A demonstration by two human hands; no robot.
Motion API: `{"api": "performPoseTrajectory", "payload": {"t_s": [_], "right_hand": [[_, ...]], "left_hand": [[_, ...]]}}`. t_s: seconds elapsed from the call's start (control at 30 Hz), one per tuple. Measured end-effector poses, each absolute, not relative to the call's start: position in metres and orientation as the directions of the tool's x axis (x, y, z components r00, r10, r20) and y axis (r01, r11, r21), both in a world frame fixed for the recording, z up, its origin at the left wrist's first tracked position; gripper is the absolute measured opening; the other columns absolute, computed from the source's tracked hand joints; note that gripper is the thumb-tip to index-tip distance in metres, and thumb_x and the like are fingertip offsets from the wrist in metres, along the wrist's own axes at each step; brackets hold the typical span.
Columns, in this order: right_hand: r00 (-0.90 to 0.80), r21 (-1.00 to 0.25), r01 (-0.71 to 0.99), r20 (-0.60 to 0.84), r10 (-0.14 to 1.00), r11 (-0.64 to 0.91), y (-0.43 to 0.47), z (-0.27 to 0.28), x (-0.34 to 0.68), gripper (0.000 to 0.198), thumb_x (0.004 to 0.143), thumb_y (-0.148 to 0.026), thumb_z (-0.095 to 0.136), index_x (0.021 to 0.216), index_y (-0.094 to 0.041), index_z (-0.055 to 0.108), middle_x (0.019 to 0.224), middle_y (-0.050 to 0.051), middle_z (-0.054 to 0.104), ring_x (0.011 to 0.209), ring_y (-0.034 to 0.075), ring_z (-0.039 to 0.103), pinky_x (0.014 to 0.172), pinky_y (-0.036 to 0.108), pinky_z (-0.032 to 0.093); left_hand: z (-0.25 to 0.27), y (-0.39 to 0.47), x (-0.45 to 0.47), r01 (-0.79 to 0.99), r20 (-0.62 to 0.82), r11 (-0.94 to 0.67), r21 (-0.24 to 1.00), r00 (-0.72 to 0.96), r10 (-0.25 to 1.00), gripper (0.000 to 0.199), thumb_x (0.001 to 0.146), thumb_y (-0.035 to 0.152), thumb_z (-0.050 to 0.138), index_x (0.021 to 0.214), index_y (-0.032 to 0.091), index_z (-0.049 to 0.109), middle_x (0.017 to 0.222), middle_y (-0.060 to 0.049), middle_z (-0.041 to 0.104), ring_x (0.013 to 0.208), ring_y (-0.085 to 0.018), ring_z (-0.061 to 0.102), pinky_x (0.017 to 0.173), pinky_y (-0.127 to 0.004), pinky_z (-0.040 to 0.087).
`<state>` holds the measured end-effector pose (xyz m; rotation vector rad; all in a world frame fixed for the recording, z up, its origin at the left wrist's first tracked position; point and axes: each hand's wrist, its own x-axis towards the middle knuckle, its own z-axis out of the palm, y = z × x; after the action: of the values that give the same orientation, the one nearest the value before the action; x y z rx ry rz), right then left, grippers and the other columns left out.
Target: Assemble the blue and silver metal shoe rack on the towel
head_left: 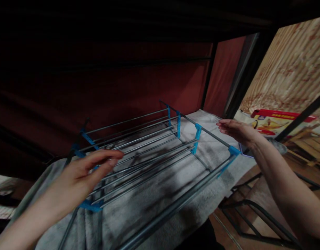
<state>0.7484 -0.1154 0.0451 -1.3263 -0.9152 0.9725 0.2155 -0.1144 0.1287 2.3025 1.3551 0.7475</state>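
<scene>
A rack of thin grey metal tubes with blue plastic connectors (198, 130) rests on a grey towel-like cloth (160, 222). Over the rack's left end is my left hand (93, 170), its fingers stretched out and a narrow gap left between thumb and fingertips; nothing shows in it. The hand covers part of the left connectors, and I cannot tell if it touches the tubes. My right hand (236, 131) is raised just beyond the right end of the rack, fingers extended, holding nothing. A thicker tube (170, 210) of the rack runs along the near side.
Behind the rack stands a dark red panel (149, 86) with dark frame bars. On the right are a dark upright post (245, 66), a red and yellow box (279, 121) and a wooden stool (312, 144). A dark metal frame (256, 222) is at the lower right.
</scene>
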Motion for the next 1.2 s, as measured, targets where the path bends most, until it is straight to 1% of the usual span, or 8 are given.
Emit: {"api": "performPoseTrajectory", "payload": {"t_s": [0.13,0.27,0.43,0.63,0.73,0.9,1.03,1.2], "right_hand": [[0.251,-0.985,0.171,0.013,0.968,-0.031,-0.084,0.063,0.724,0.026,0.081,-0.024,0.066,0.107,-0.020,0.069,0.127,0.009,0.066,0.121,0.020,0.060,0.107,0.032,0.049],[0.162,-0.947,0.297,-0.079,0.984,-0.125,-0.060,0.054,0.704,0.033,0.086,-0.031,0.063,0.116,-0.018,0.067,0.132,0.010,0.064,0.124,0.023,0.058,0.110,0.038,0.046],[0.140,-0.881,0.453,-0.080,0.987,-0.136,-0.044,0.029,0.704,0.058,0.083,-0.043,0.066,0.137,-0.022,0.057,0.138,0.009,0.060,0.129,0.027,0.056,0.107,0.042,0.049],[0.196,-0.847,0.526,0.034,0.980,-0.076,-0.035,0.010,0.714,0.065,0.069,-0.042,0.080,0.128,-0.019,0.064,0.119,0.011,0.070,0.119,0.034,0.062,0.107,0.045,0.049],[0.231,-0.886,0.446,-0.018,0.973,-0.122,-0.036,0.010,0.717,0.064,0.066,-0.039,0.084,0.125,-0.022,0.067,0.112,0.010,0.072,0.114,0.033,0.064,0.106,0.044,0.050],[0.171,-0.924,0.341,-0.122,0.978,-0.175,-0.033,0.016,0.714,0.061,0.071,-0.044,0.080,0.128,-0.027,0.064,0.123,0.008,0.068,0.115,0.030,0.063,0.102,0.043,0.053],[0.186,-0.919,0.358,-0.105,0.977,-0.167,-0.028,0.015,0.704,0.055,0.080,-0.040,0.070,0.132,-0.025,0.060,0.130,0.007,0.064,0.119,0.027,0.060,0.094,0.038,0.057],[0.165,-0.914,0.372,-0.106,0.981,-0.161,-0.022,0.010,0.704,0.044,0.086,-0.035,0.063,0.129,-0.024,0.059,0.120,0.008,0.066,0.113,0.024,0.061,0.084,0.034,0.058]], "left_hand": [[0.105,-0.100,0.304,0.575,0.114,-0.668,0.472,0.711,0.694,0.034,0.094,0.037,0.049,0.119,0.026,0.068,0.125,-0.002,0.068,0.113,-0.019,0.064,0.099,-0.031,0.051],[0.038,-0.085,0.379,0.584,0.048,-0.790,0.187,0.798,0.601,0.042,0.092,0.019,0.048,0.131,0.017,0.061,0.136,-0.010,0.062,0.126,-0.022,0.056,0.110,-0.036,0.043],[-0.018,-0.098,0.427,0.483,0.099,-0.848,-0.218,0.875,0.474,0.055,0.091,0.009,0.041,0.145,0.007,0.046,0.154,-0.016,0.045,0.139,-0.026,0.044,0.115,-0.041,0.035],[-0.013,-0.103,0.439,0.457,0.269,-0.758,-0.465,0.889,0.371,0.052,0.098,0.017,0.033,0.147,0.010,0.047,0.158,-0.012,0.040,0.143,-0.023,0.038,0.118,-0.038,0.030],[-0.014,-0.096,0.440,0.499,0.304,-0.720,-0.481,0.866,0.397,0.052,0.098,0.017,0.032,0.147,0.010,0.047,0.156,-0.014,0.043,0.141,-0.023,0.041,0.115,-0.038,0.034],[-0.026,-0.076,0.448,0.554,0.288,-0.753,-0.355,0.831,0.476,0.050,0.096,0.013,0.037,0.145,0.007,0.045,0.149,-0.018,0.049,0.126,-0.021,0.052,0.100,-0.034,0.046],[-0.026,-0.060,0.460,0.561,0.264,-0.785,-0.263,0.824,0.501,0.049,0.096,0.009,0.036,0.144,0.007,0.044,0.126,-0.017,0.062,0.110,-0.021,0.059,0.092,-0.033,0.049],[-0.018,-0.045,0.472,0.586,0.243,-0.791,-0.177,0.804,0.542,0.046,0.097,0.007,0.031,0.140,0.011,0.044,0.119,-0.014,0.062,0.108,-0.021,0.060,0.086,-0.033,0.052]]}}
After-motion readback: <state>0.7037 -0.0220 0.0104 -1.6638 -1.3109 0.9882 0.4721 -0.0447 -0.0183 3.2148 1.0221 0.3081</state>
